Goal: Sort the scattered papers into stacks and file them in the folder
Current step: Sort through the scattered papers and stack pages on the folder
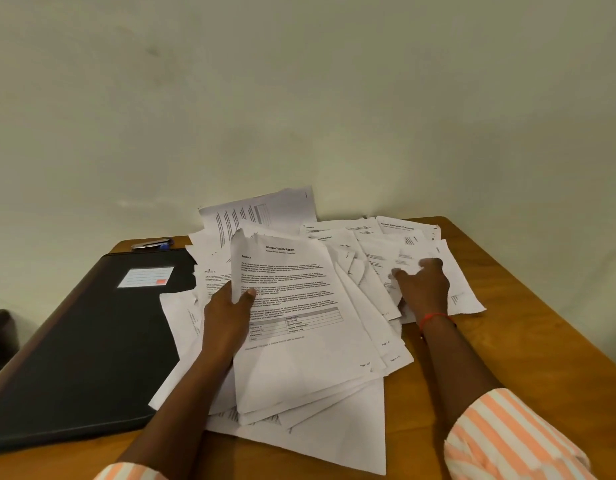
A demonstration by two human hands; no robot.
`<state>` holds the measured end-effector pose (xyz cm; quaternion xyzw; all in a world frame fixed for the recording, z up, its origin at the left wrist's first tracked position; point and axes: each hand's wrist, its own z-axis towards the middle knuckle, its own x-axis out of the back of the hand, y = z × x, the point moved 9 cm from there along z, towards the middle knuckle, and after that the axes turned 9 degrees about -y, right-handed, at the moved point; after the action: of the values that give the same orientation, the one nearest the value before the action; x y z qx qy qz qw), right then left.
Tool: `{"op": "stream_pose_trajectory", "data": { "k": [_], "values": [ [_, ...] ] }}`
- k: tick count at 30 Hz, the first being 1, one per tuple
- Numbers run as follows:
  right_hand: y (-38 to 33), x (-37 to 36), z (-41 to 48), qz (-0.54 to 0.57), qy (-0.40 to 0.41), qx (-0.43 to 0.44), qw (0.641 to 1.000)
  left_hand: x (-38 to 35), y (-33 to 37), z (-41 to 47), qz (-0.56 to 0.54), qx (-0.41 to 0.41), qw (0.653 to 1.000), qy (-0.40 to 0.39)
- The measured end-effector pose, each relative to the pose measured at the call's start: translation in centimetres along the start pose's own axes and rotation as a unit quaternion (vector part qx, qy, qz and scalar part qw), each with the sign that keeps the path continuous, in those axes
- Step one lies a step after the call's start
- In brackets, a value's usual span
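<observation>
head view, one frame. the wooden table (507, 323) stands against a pale wall (299, 98). a black folder (85, 341) lies closed and flat on the table's left part, with a white label (145, 277) on its cover. just beyond the folder's far edge lies a small silver and blue item (152, 243); its kind cannot be told.

the loose papers (362, 237) cover the middle and far right of the table in an untidy, overlapping spread. several lap over the folder's right edge, and one far sheet leans up against the wall.

the left hand (228, 317) is clamped on a bundle of sheets (299, 358), thumb on top at the bundle's left edge and fingers underneath. the bundle is raised at that edge; its lower corners are fanned, not squared. its top sheet is headed "sample health report" and carries printed paragraphs and a ruled grid.

the right hand (422, 285) rests on the loose papers to the right of the bundle, back upward, fingers bent down onto the sheets. whether they pinch a sheet or only press on it cannot be told. a red thread (434, 317) circles the right wrist. both forearms are bare, and an orange-and-white striped sleeve (507, 441) shows at the lower edge on each arm.
</observation>
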<state>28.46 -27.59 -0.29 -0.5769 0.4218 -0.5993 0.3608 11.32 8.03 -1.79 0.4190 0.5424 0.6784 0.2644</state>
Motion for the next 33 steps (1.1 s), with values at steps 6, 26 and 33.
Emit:
{"op": "stream_pose_trajectory", "data": {
  "k": [6,26,33],
  "values": [
    [-1.4,0.8,-0.4,-0.178,0.053,0.076,0.980,-0.1,0.1,0.1,-0.005,0.008,1.000,0.000],
    [3.0,5.6,1.6,0.243,0.170,0.045,0.954,-0.3,0.0,0.3,-0.002,-0.001,1.000,0.001],
    [3.3,5.3,1.8,0.244,0.164,0.037,0.955,-0.4,-0.1,0.3,-0.002,-0.003,1.000,0.001]
  ]
}}
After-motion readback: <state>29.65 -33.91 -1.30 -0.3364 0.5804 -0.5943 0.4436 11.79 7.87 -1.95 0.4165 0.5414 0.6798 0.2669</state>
